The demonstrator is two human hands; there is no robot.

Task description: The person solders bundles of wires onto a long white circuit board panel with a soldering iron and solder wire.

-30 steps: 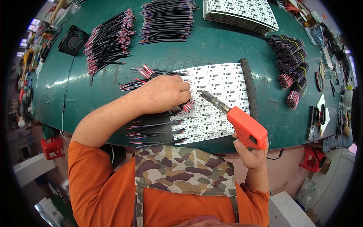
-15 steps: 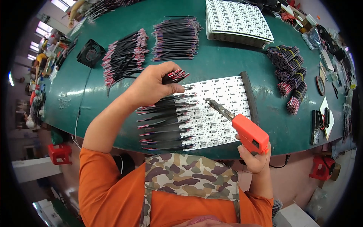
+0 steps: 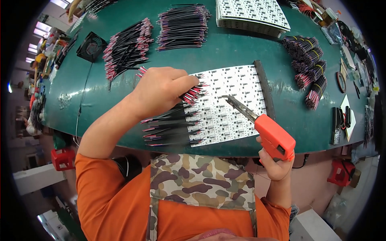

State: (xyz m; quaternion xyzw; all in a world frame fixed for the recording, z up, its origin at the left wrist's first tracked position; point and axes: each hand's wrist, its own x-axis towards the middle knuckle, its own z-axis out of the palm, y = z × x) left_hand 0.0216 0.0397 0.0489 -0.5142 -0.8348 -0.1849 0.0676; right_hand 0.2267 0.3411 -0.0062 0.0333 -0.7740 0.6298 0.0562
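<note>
My left hand (image 3: 163,90) is closed round a bundle of short black cables (image 3: 194,94) with stripped red and white ends, over the upper left edge of a white circuit board panel (image 3: 227,116). Below that hand, several more black cables (image 3: 167,132) lie in a row, their right ends resting on the panel's left margin. My right hand (image 3: 277,166) grips an orange-red soldering gun (image 3: 276,135) by its handle. Its dark metal tip points up and left above the middle of the panel, apparently without touching it.
A dark strip (image 3: 263,90) borders the panel's right side. Beyond lie two cable piles (image 3: 128,46) (image 3: 183,28), a small black fan (image 3: 91,47) and a stack of white panels (image 3: 253,16). At right are tied cable bundles (image 3: 307,60), a tape roll (image 3: 341,82) and scissors (image 3: 343,119).
My left hand has come down with its cable bundle onto the panel's upper left edge, the cable ends now fanned out. The soldering gun has shifted slightly right; the whole view has tilted a little.
</note>
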